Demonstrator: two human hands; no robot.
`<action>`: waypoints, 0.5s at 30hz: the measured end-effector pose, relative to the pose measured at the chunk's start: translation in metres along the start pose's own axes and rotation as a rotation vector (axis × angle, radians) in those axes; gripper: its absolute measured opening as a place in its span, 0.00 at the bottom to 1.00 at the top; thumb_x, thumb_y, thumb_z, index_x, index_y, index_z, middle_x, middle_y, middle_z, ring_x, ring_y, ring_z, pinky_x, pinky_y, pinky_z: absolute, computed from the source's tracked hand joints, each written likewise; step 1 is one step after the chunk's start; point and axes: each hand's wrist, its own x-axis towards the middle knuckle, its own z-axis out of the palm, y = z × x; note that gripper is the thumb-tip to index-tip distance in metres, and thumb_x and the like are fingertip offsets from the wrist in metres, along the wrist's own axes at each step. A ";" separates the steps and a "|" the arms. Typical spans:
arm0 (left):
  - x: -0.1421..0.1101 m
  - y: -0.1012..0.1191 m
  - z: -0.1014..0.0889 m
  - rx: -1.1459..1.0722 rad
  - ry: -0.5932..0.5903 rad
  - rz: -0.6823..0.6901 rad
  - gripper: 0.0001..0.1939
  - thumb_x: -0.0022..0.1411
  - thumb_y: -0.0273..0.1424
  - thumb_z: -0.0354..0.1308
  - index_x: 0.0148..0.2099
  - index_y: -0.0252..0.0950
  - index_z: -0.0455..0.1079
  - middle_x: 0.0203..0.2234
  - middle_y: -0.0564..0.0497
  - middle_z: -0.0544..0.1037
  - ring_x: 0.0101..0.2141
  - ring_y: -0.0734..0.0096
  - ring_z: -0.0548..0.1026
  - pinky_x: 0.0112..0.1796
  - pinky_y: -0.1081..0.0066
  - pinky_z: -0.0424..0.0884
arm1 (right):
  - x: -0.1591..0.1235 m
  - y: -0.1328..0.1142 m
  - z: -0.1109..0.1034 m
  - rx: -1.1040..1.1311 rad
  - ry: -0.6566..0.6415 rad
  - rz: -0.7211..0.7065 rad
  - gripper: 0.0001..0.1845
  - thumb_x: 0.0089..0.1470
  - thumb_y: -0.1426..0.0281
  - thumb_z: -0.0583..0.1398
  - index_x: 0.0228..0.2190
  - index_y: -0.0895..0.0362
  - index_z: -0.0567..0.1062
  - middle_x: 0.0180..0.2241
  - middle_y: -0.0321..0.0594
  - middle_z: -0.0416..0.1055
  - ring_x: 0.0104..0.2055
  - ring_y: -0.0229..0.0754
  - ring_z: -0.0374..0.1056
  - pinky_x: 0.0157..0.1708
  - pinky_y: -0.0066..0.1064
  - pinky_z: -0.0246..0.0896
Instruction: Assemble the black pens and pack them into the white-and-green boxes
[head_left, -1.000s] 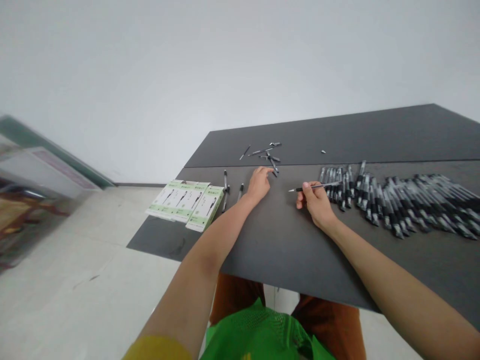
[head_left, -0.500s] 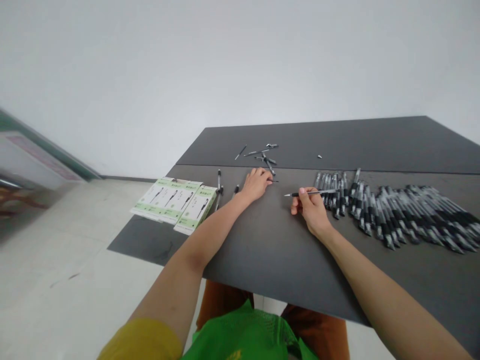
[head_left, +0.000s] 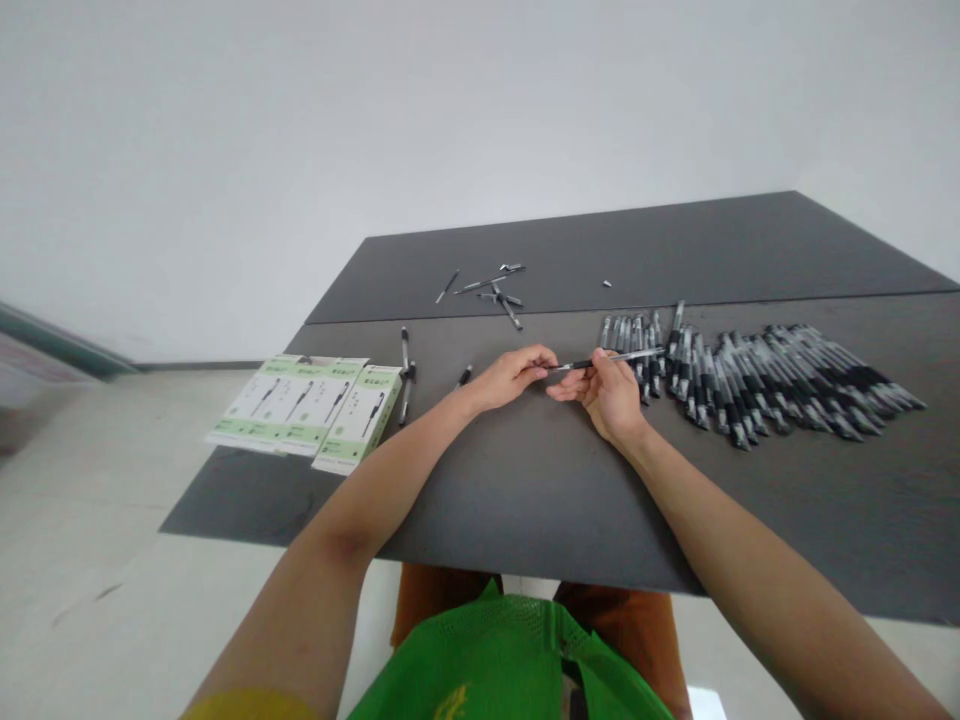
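Over the middle of the dark table (head_left: 525, 500), my right hand (head_left: 607, 392) grips a thin pen refill (head_left: 622, 357) that points left. My left hand (head_left: 514, 375) meets it, fingers pinched on a small dark pen part (head_left: 556, 367) at the refill's tip. A long row of black and clear pens (head_left: 757, 375) lies just right of my right hand. Loose pen parts (head_left: 495, 288) are scattered farther back, beyond my left hand.
Green and white flat boxes (head_left: 307, 405) lie near the table's left edge, with two or three single pens (head_left: 406, 372) beside them. A white wall stands behind the table, pale floor to the left. My green top and orange trousers show below the near edge.
My left hand drew back from the loose parts with a small piece and came to the refill's tip. My right hand moved slightly left toward it. The view shifted.
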 end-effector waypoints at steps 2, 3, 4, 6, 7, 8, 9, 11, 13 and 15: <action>0.001 -0.003 0.001 -0.078 -0.008 -0.020 0.10 0.66 0.35 0.52 0.44 0.34 0.67 0.39 0.47 0.74 0.41 0.70 0.72 0.46 0.68 0.67 | -0.001 0.000 0.000 -0.010 0.002 -0.014 0.27 0.47 0.45 0.61 0.32 0.51 0.57 0.19 0.32 0.73 0.22 0.47 0.75 0.24 0.38 0.73; 0.001 -0.005 0.001 -0.112 -0.016 -0.021 0.11 0.66 0.36 0.53 0.44 0.34 0.67 0.39 0.47 0.74 0.40 0.70 0.72 0.45 0.68 0.67 | -0.001 0.000 0.000 -0.018 0.002 -0.019 0.26 0.48 0.45 0.60 0.31 0.51 0.58 0.19 0.32 0.73 0.23 0.47 0.75 0.24 0.38 0.73; 0.001 -0.006 0.001 -0.138 -0.029 -0.019 0.11 0.65 0.37 0.53 0.44 0.34 0.67 0.39 0.47 0.73 0.40 0.70 0.71 0.45 0.68 0.67 | -0.001 0.000 0.000 -0.025 0.002 -0.021 0.25 0.49 0.46 0.60 0.31 0.51 0.58 0.19 0.33 0.73 0.23 0.47 0.75 0.24 0.39 0.73; 0.001 -0.007 0.002 -0.169 -0.059 -0.016 0.13 0.65 0.39 0.54 0.44 0.33 0.67 0.38 0.48 0.73 0.39 0.70 0.71 0.45 0.68 0.67 | -0.002 0.000 -0.001 -0.037 0.006 -0.020 0.25 0.48 0.46 0.60 0.31 0.51 0.58 0.19 0.32 0.73 0.23 0.47 0.75 0.24 0.38 0.73; 0.001 -0.007 0.002 -0.174 -0.075 -0.019 0.13 0.65 0.39 0.54 0.44 0.33 0.67 0.37 0.48 0.73 0.39 0.71 0.71 0.44 0.68 0.67 | -0.002 -0.001 -0.001 -0.041 0.009 -0.017 0.25 0.47 0.47 0.61 0.32 0.51 0.58 0.19 0.32 0.73 0.23 0.47 0.75 0.24 0.38 0.73; 0.002 -0.007 0.002 -0.172 -0.086 -0.026 0.14 0.65 0.39 0.54 0.44 0.33 0.67 0.37 0.48 0.73 0.38 0.71 0.70 0.44 0.68 0.67 | -0.002 -0.002 -0.002 -0.045 0.012 -0.014 0.25 0.47 0.47 0.61 0.32 0.51 0.57 0.19 0.32 0.73 0.23 0.47 0.75 0.24 0.38 0.73; 0.002 -0.007 0.001 -0.166 -0.093 -0.033 0.14 0.66 0.39 0.54 0.45 0.33 0.67 0.36 0.49 0.73 0.38 0.71 0.70 0.43 0.68 0.67 | -0.003 -0.002 -0.003 -0.049 0.014 -0.012 0.26 0.46 0.47 0.61 0.32 0.51 0.57 0.19 0.32 0.74 0.22 0.47 0.75 0.24 0.38 0.73; 0.002 -0.007 0.000 -0.145 -0.105 -0.036 0.13 0.66 0.38 0.53 0.45 0.33 0.66 0.36 0.49 0.73 0.37 0.72 0.70 0.43 0.68 0.67 | -0.003 -0.003 -0.005 -0.058 0.023 -0.015 0.26 0.45 0.47 0.61 0.32 0.50 0.57 0.19 0.31 0.73 0.22 0.47 0.75 0.24 0.39 0.73; 0.002 -0.007 -0.001 -0.125 -0.113 -0.024 0.12 0.66 0.38 0.52 0.45 0.33 0.66 0.37 0.49 0.72 0.38 0.72 0.69 0.44 0.68 0.66 | -0.004 -0.003 -0.006 -0.070 0.029 -0.021 0.26 0.45 0.47 0.61 0.32 0.50 0.56 0.19 0.31 0.73 0.21 0.47 0.74 0.24 0.39 0.73; 0.003 -0.008 -0.001 -0.123 -0.117 -0.015 0.12 0.66 0.37 0.52 0.45 0.33 0.66 0.37 0.49 0.72 0.39 0.71 0.69 0.45 0.68 0.66 | -0.005 -0.003 -0.005 -0.087 0.020 -0.018 0.26 0.46 0.47 0.61 0.32 0.50 0.56 0.19 0.30 0.73 0.21 0.47 0.74 0.24 0.39 0.73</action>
